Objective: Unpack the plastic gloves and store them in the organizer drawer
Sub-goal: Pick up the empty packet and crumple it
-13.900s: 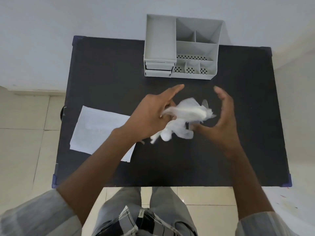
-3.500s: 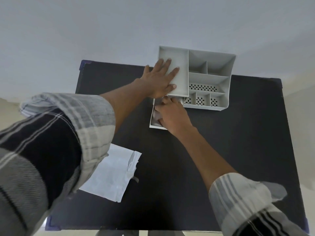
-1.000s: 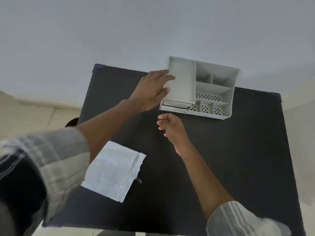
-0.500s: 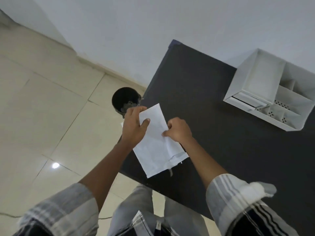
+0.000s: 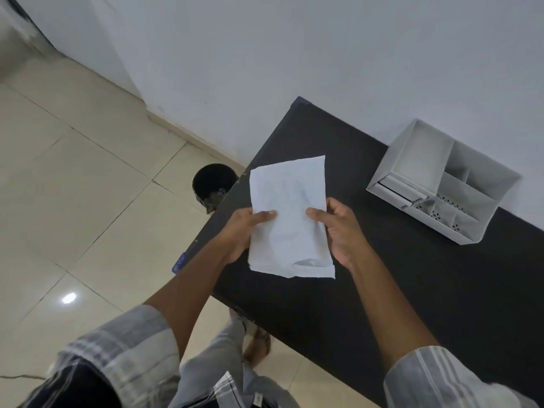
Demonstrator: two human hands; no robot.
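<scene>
A person's left hand (image 5: 240, 231) and right hand (image 5: 341, 231) each pinched a side edge of a flat, crinkled white plastic packet (image 5: 290, 216), holding it above the black rectangular table (image 5: 412, 290), with the grey plastic desk organizer (image 5: 441, 184), its drawers closed, at two o'clock.

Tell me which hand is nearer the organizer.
Right. The right hand grips the wrapper on the side facing the organizer; the left hand holds the far edge.
</scene>
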